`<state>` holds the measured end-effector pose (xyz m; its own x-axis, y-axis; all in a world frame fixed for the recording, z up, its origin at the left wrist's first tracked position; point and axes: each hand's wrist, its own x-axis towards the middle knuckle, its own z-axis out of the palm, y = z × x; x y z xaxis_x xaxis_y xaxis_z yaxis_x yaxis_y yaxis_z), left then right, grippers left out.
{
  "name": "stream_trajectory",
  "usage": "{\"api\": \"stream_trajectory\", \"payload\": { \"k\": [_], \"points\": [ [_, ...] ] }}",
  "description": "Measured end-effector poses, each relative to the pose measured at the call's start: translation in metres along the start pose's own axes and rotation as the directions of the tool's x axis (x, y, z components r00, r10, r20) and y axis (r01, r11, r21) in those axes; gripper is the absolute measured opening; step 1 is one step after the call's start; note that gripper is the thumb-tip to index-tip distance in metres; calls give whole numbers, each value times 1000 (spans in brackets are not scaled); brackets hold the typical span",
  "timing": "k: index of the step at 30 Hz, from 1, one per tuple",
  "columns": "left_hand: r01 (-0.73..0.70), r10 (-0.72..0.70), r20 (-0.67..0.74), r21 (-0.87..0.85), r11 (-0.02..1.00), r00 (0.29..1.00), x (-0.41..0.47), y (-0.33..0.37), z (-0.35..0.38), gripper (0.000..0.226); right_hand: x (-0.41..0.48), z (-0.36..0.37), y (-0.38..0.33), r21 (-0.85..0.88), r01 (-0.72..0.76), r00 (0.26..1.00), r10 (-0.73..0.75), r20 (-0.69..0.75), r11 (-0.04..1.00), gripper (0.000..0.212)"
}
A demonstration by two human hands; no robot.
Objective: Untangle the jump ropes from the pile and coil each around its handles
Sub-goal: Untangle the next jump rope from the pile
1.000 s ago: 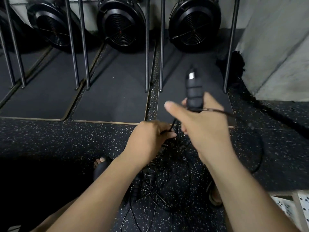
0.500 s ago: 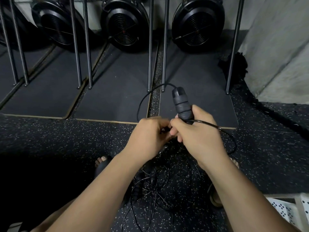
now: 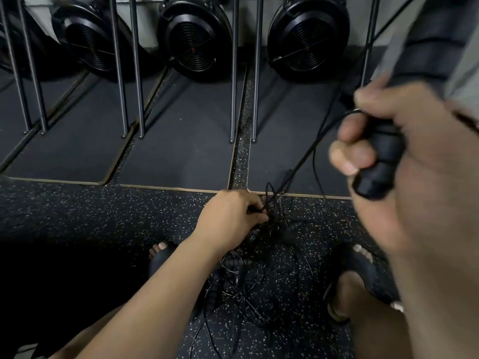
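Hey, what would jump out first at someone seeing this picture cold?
The right hand, big and blurred at the right near the camera, grips a black ribbed handle. A thin cord runs from there down to the left hand, which pinches it above the tangled rope pile on the speckled floor between the person's feet. Round black fan housings stand along the back.

The left hand (image 3: 228, 218) and right hand (image 3: 414, 164) are bare up the forearms; a black open-toed left slide (image 3: 161, 259) and right slide (image 3: 363, 268) cover the feet.
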<state>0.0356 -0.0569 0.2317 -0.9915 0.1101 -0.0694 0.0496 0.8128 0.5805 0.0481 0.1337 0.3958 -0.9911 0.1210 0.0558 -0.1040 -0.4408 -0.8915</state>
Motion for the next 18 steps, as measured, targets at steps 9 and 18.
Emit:
{"api": "stream_trajectory", "payload": {
  "k": [9,18],
  "points": [
    [-60,60,-31,20,998,998,1,7,6,21,5,-12,33,-131,-43,998,36,-51,990,35],
    [-188,172,-151,-95,978,973,-2,15,-5,25,-1,-25,109,-747,-87,996,32,-87,659,53]
  ]
}}
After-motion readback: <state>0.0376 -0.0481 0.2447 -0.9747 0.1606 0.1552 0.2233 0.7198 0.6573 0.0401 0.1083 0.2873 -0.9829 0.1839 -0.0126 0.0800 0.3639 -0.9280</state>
